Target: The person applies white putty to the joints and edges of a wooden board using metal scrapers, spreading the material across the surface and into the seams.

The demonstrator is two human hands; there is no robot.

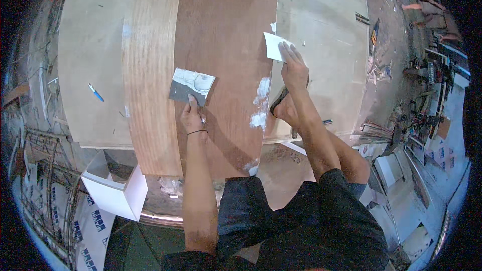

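Observation:
My left hand grips the lower edge of a small, dark grey square board with white paste smeared over its upper half. In my right hand is a thin white rectangular card, pinched under the fingers. The card rests at the seam between a reddish-brown wood panel and a paler panel on the right. White paste patches lie along this seam, below the card. The left hand hovers over the brown panel, casting a shadow on it.
My sandalled foot stands on the right panel beside the seam. A blue-and-white pen lies on the left pale panel. At the lower left is an open white box. Cluttered boards and scraps line the right side; another person is at far right.

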